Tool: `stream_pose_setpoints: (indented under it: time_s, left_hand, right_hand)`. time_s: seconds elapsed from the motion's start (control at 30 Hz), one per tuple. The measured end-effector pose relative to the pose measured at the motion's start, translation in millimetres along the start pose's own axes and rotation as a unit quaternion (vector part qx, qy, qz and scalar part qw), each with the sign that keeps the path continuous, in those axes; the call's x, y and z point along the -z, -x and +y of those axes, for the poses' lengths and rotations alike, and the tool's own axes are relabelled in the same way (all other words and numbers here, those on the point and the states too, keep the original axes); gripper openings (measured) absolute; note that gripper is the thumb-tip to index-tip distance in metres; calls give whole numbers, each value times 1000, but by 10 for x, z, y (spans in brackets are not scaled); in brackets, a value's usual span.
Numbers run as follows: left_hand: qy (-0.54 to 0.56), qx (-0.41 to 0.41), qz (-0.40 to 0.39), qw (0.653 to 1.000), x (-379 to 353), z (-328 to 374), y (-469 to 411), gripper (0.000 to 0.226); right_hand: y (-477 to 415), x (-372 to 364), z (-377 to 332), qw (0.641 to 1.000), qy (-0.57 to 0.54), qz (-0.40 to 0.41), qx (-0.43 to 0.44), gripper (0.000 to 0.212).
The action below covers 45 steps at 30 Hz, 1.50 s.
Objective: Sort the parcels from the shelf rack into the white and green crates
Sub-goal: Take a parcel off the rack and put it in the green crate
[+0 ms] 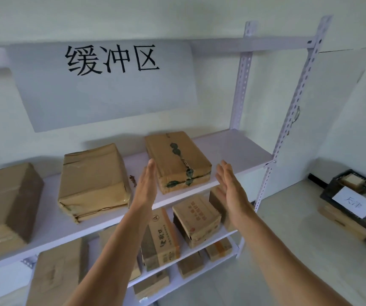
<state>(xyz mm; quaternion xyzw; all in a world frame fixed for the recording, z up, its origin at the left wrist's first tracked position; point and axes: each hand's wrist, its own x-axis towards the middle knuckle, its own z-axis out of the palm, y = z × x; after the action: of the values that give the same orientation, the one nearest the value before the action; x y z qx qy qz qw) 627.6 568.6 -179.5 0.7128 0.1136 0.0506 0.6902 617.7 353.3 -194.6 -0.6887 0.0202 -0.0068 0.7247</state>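
A brown cardboard parcel with green print (177,160) lies on a shelf of the white shelf rack (232,149). My left hand (145,188) is held flat with straight fingers just left of it, not touching. My right hand (230,184) is held flat to its right, palm facing the parcel, also apart from it. Both hands hold nothing. Two more brown parcels lie further left on the same shelf: a taped one (93,182) and a large one (3,202) at the frame's left edge.
Several smaller parcels (196,217) sit on the lower shelves. A white sign with black characters (104,85) hangs above the shelf. On the floor at the right stands a dark crate (354,195) with a paper label, parcels inside.
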Motion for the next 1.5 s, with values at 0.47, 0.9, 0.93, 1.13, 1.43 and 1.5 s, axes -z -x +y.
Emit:
stream_pose_setpoints:
  time_s: [0.47,0.9,0.93,1.13,1.43,1.5]
  left_hand:
    - [4,128,71,989,-213,-173,-1543,77]
    - [63,136,124,981,-350,64,-1346,70]
    - [73,120,129,982,-362,107,-1311,71]
    - [76,38,142,986,-407,301,-1199,81]
    - [116,24,172,978,-419,210,-910,68]
    - [111,42,180,976,-400,178,-865,59]
  right_hand:
    - [-2068,134,72,994,71,-43,-75,72]
    - [-2542,-6,53,967,77,-191,-146,71]
    - [-2548,10,4,971,63,-189,-136,64]
    - [-2534,87,-323,978,-26,-188,-88,53]
    - [-2267,224,-297,988,-65,-133,-51,51]
    - [-2214,240,-298,990,-60,-113,-60,51]
